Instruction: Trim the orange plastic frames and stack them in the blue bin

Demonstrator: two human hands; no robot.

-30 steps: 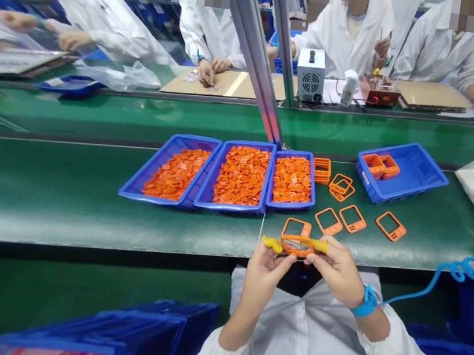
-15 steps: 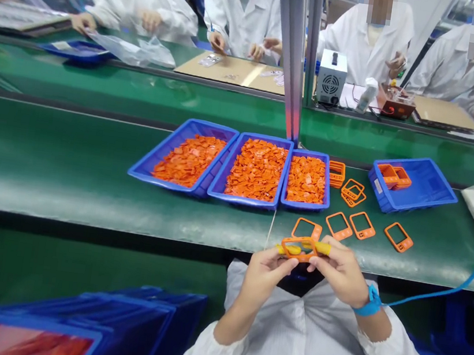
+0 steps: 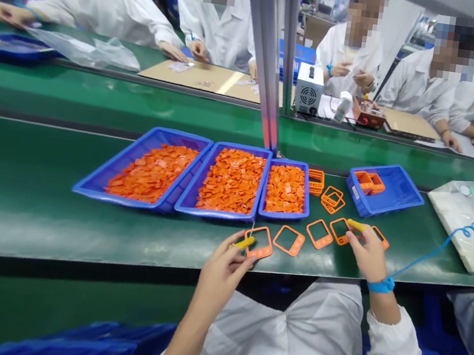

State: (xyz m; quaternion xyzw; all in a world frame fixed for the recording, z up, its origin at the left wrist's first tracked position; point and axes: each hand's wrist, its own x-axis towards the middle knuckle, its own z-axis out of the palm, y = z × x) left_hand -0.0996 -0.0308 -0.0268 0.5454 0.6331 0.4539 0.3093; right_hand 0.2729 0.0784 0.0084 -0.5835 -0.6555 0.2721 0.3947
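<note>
The left hand (image 3: 221,270), fingers curled, pinches the left edge of the leftmost orange frame (image 3: 260,253) near the green bench (image 3: 34,191)'s near edge. The right hand (image 3: 368,256), partly open, has thumb and fingertip at another frame (image 3: 342,238) farther right; whether it grips, I cannot tell. The far-right blue tray (image 3: 394,205) bears a pale label (image 3: 354,192), too small to read.

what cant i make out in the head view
In the head view:
1. Rightmost orange frame: partly hidden by the right hand.
2. Loose orange pieces: too small to tell single shapes.
3. White bag: cut off by the right edge.
4. Blue plastic, lower left: cut off by the bottom edge.
</note>
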